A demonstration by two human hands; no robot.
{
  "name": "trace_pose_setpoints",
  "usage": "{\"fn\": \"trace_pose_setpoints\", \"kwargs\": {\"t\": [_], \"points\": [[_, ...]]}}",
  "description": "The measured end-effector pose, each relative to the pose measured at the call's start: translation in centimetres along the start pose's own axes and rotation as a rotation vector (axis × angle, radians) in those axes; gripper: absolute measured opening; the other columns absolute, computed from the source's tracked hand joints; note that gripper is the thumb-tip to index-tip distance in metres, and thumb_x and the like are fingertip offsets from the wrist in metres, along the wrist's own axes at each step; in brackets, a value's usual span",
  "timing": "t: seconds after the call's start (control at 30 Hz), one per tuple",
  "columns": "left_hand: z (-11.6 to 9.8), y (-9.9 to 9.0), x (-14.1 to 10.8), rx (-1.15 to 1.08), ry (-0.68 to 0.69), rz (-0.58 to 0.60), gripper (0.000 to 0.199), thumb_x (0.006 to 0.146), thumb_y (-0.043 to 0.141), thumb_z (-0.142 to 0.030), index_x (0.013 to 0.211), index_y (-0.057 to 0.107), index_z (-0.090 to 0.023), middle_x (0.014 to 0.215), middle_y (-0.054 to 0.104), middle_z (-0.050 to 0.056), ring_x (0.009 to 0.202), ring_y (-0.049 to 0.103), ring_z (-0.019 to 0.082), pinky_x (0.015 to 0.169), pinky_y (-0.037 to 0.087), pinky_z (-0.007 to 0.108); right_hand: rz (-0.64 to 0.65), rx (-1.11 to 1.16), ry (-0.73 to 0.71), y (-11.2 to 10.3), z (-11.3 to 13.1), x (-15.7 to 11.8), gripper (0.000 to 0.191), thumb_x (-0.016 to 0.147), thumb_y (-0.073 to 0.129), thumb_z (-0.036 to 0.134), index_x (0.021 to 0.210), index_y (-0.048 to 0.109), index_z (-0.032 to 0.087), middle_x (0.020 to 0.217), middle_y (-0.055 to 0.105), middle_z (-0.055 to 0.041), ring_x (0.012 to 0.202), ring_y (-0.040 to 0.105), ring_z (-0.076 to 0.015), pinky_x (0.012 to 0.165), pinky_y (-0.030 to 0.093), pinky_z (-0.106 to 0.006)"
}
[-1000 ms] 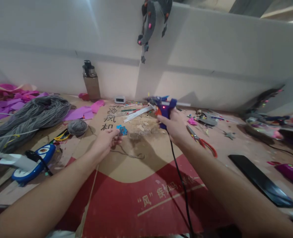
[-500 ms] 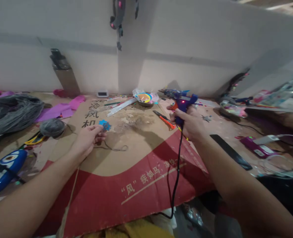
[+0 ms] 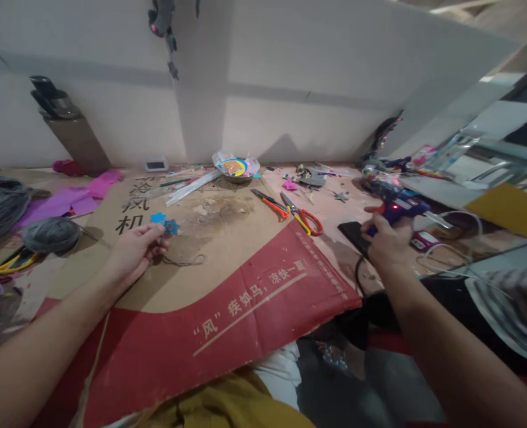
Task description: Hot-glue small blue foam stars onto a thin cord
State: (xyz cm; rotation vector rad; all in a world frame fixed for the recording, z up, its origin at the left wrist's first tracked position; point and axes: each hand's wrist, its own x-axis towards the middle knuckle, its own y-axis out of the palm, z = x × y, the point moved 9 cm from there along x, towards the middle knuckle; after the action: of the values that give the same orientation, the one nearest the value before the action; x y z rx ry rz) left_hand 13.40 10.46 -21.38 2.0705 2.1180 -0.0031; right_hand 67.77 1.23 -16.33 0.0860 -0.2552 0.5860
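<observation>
Between the thumb and fingers of my left hand (image 3: 136, 252) is a small blue flower-shaped piece (image 3: 157, 218), with a darker blue-grey flower shape (image 3: 171, 227) beside it. A thin grey cord (image 3: 187, 260) loops on the cardboard (image 3: 228, 267) near those fingertips. Out at the right, my right hand (image 3: 392, 242) is wrapped round the handle of a blue glue gun (image 3: 400, 205) with a lit red light. Its nozzle is hard to make out. A dark phone (image 3: 351, 233) lies just left of this hand.
Orange-handled scissors (image 3: 308, 220) and an orange utility knife (image 3: 272, 205) lie mid-table. Behind them stands a bowl of wrapped pieces (image 3: 237, 175). Grey yarn (image 3: 52, 233) sits at left, near a tall bottle (image 3: 69, 128). A purple power bank (image 3: 424, 241) and white cable are at right.
My right hand has carried the glue gun from mid-table to the far right, uncovering the scissors. My view has turned right; the left hand still pinches the blue flower.
</observation>
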Motion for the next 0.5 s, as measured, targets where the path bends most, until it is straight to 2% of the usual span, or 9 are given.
{"fn": "trace_pose_setpoints", "kwargs": {"t": [0.03,0.1,0.23,0.33,0.5], "points": [[0.0,0.0,0.0,0.002,0.002,0.000,0.012,0.072,0.068,-0.024,0.071,0.063,-0.014,0.058,0.059,0.002,0.050,0.053,0.008,0.045,0.043,0.015,0.019,0.136,-0.045,1.4,0.5,0.4,0.020,0.068,0.058,0.020,0.084,0.048,0.029,0.087,0.062,-0.0014,0.050,0.049,-0.0095,0.041,0.031,-0.025],[0.0,-0.1,-0.1,0.015,0.001,-0.006,0.010,0.072,0.067,-0.022,0.071,0.062,-0.014,0.057,0.059,0.001,0.049,0.053,0.008,0.045,0.042,0.015,0.020,0.343,0.017,4.2,0.6,1.6,0.023,0.069,0.054,0.016,0.085,0.042,0.028,0.089,0.061,0.0015,0.047,0.046,-0.0067,0.039,0.024,-0.022],[0.1,0.1,-0.4,0.057,-0.011,0.001,0.011,0.074,0.066,-0.023,0.068,0.060,-0.015,0.055,0.060,0.001,0.045,0.050,0.007,0.043,0.039,0.015,0.016,0.394,0.073,9.1,2.1,4.4,0.020,0.076,0.046,0.014,0.085,0.034,0.027,0.088,0.059,0.0031,0.048,0.047,-0.0051,0.040,0.023,-0.020],[-0.2,0.4,-0.6,0.068,0.010,0.032,0.014,0.076,0.065,-0.023,0.066,0.060,-0.015,0.054,0.060,0.001,0.046,0.049,0.007,0.044,0.038,0.015,-0.069,0.388,-0.004,10.3,3.2,5.9,0.021,0.079,0.044,0.012,0.088,0.032,0.027,0.087,0.058,0.0039,0.046,0.045,-0.0046,0.041,0.024,-0.021],[-0.1,0.6,-0.8,0.081,-0.006,0.034,0.012,0.076,0.066,-0.022,0.070,0.060,-0.014,0.053,0.060,0.000,0.044,0.048,0.007,0.044,0.036,0.016,-0.127,0.382,0.002,12.0,3.7,7.8,0.015,0.085,0.034,0.012,0.090,0.031,0.026,0.098,0.058,0.0008,0.044,0.041,-0.0025,0.045,0.025,-0.021]]}}
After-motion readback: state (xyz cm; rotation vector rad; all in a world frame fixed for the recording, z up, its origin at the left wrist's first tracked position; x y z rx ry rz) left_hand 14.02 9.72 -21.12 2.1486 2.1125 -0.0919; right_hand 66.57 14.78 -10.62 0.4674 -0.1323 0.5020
